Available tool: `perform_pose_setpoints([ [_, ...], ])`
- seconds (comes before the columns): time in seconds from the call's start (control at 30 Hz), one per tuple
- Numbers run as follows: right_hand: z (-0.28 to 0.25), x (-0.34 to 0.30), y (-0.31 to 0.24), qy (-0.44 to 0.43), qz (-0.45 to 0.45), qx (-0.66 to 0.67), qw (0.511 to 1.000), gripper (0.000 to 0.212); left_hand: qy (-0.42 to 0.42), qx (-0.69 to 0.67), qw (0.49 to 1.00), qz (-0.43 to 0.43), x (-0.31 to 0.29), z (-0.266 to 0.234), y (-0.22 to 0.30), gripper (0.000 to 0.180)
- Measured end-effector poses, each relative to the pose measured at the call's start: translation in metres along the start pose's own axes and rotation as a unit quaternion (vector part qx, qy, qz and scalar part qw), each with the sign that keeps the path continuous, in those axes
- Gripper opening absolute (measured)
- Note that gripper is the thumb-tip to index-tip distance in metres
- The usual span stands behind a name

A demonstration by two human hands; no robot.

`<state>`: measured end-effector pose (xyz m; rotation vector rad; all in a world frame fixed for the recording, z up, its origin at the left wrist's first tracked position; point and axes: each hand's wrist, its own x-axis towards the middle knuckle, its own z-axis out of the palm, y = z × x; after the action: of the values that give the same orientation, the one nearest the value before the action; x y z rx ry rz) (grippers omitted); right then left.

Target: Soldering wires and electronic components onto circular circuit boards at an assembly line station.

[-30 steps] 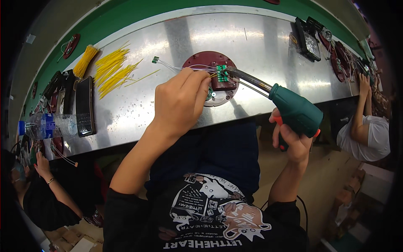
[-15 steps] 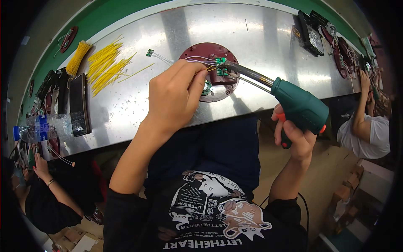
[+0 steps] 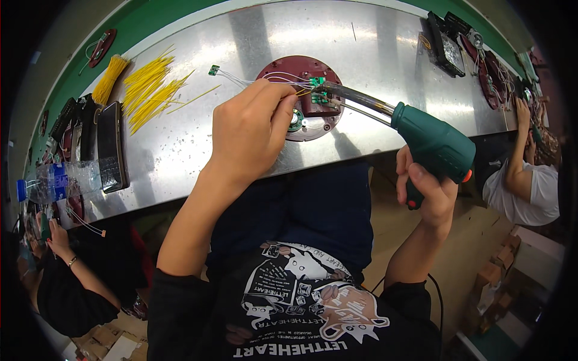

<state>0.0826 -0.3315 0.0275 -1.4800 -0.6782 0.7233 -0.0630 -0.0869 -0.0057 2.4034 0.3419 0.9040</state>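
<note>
My left hand [image 3: 250,126] pinches a thin yellow wire [image 3: 302,92] over a round dark red housing [image 3: 292,65] on the metal bench. In my right hand [image 3: 435,195] is a dark green soldering gun [image 3: 436,139], held by its handle. The gun's dark tip meets a green circuit board [image 3: 318,84] on the housing, close to the yellow wire's end; whether tip and wire touch I cannot tell. White wires run from that board to a small green board [image 3: 214,70] at the left. A round speaker-like part [image 3: 295,120] is partly behind my left fingers.
Loose yellow wires [image 3: 150,90] and a yellow bundle [image 3: 110,78] lie at the left. Nearby are a black phone [image 3: 112,147] and a plastic bottle [image 3: 66,182] on its side. A black device [image 3: 447,51] and more red housings [image 3: 489,78] lie at the right. Co-workers sit on both sides.
The soldering gun's body has shifted slightly right and down. My right fingers have moved on its handle, and the red trigger no longer shows. My left hand stays almost in place.
</note>
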Motion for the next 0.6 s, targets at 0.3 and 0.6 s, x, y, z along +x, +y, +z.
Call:
perform_pose_setpoints([
  [0.3,-0.006,0.023,0.010,0.057,-0.104,0.078,0.990,0.045,0.006,0.023,1.000,0.012,-0.001,0.003,0.000,0.006],
  [0.6,-0.009,0.055,0.028,0.085,-0.110,0.111,0.984,0.037,0.004,0.022,1.000,0.002,-0.001,0.002,0.001,0.006],
])
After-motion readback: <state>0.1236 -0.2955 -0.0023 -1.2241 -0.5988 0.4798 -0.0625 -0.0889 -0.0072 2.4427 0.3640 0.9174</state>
